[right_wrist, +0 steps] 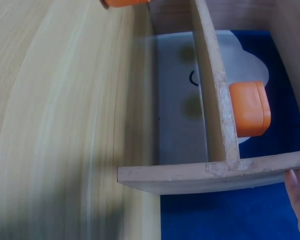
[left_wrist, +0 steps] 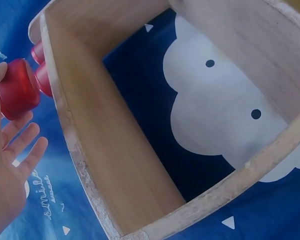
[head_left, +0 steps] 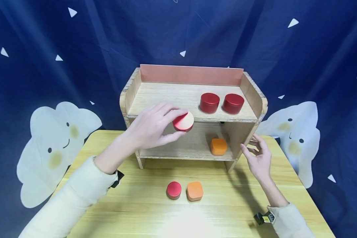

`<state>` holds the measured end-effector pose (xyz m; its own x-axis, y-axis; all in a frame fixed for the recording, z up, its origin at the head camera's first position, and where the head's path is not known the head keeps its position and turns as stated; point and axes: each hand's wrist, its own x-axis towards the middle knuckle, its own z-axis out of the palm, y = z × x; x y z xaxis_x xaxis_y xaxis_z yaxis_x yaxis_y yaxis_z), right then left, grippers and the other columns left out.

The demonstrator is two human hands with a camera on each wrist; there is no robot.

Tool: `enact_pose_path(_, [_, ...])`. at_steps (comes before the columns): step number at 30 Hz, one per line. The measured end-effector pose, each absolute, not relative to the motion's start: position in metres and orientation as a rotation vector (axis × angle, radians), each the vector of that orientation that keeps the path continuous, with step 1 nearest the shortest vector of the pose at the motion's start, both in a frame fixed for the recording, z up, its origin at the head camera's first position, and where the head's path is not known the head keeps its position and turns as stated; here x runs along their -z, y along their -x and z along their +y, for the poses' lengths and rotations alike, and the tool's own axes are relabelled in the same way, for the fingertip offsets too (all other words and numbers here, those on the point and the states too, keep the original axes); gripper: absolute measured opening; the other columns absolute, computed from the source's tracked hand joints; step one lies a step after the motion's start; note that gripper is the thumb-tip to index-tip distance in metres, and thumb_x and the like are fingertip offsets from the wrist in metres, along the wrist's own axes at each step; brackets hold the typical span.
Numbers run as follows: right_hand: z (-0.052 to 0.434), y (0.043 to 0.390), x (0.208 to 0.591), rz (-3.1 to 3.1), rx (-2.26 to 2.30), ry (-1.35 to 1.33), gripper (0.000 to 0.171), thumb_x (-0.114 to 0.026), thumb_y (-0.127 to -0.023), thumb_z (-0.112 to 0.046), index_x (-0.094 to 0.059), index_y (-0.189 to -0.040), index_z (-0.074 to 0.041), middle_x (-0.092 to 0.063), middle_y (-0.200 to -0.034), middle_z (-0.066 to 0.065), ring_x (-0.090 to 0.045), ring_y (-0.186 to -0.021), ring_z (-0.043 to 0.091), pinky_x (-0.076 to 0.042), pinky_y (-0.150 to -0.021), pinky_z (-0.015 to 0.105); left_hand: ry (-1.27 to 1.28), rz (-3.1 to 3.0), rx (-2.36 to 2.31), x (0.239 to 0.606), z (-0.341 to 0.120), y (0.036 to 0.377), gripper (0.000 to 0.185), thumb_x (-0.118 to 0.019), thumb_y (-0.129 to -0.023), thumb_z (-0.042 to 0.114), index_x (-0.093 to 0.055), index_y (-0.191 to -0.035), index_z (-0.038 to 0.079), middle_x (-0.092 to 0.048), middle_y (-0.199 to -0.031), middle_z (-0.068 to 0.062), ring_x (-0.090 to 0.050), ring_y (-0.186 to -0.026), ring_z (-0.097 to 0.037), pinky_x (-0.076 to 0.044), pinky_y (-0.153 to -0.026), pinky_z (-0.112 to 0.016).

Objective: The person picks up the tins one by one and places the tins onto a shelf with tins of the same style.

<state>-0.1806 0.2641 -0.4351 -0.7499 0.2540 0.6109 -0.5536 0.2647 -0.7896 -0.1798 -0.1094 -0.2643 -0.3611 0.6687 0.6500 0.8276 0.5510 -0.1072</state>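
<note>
My left hand (head_left: pixel 150 127) pinches a round red tin (head_left: pixel 183 122) between thumb and fingers, in front of the small wooden shelf's (head_left: pixel 163 94) upper board. In the left wrist view the held red tin (left_wrist: pixel 21 90) hangs beside the shelf, the lower fingers spread. Two more red tins, one left (head_left: pixel 209 102) and one right (head_left: pixel 233 103), stand on the upper board. An orange square tin (head_left: pixel 218 146) sits on the lower board. Beside the shelf's right panel is my right hand (head_left: pixel 259 158), fingers loosely bent, fingertips (right_wrist: pixel 296 182) right at the panel's edge.
On the wooden table (head_left: pixel 131 198), a small red tin (head_left: pixel 174 190) and an orange square tin (head_left: pixel 194 191) stand side by side in front of the shelf. Behind hangs a dark blue curtain (head_left: pixel 113 39) with white triangles; pale cloud shapes (head_left: pixel 59 148) show at both sides.
</note>
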Motion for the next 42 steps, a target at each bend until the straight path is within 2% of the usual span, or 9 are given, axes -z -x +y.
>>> enact_pose_path(22, [0.265, 0.181, 0.435, -1.87, -1.566, -0.276, 0.053, -0.069, -0.084, 0.022, -0.06, -0.135, 0.012, -0.069, -0.115, -0.019, -0.068, -0.1, -0.004, -0.058, -0.081, 0.008, 1.115, -2.254, 0.361, 0.253, -0.101, 0.215, 0.054, -0.076, -0.093, 0.039, -0.067, -0.136, 0.008, -0.07, -0.122, -0.011, -0.066, -0.11, -0.028, -0.06, -0.091, -0.042])
enact_pose_path(42, [0.264, 0.181, 0.434, -1.874, -1.551, -0.282, 0.05, -0.07, -0.084, 0.022, -0.059, -0.133, 0.015, -0.069, -0.112, -0.02, -0.068, -0.098, -0.005, -0.057, -0.079, 0.008, 1.062, -2.313, 0.315, 0.254, -0.094, 0.231, 0.05, -0.068, -0.098, 0.045, -0.067, -0.135, 0.012, -0.071, -0.12, -0.01, -0.066, -0.11, -0.028, -0.059, -0.09, -0.042])
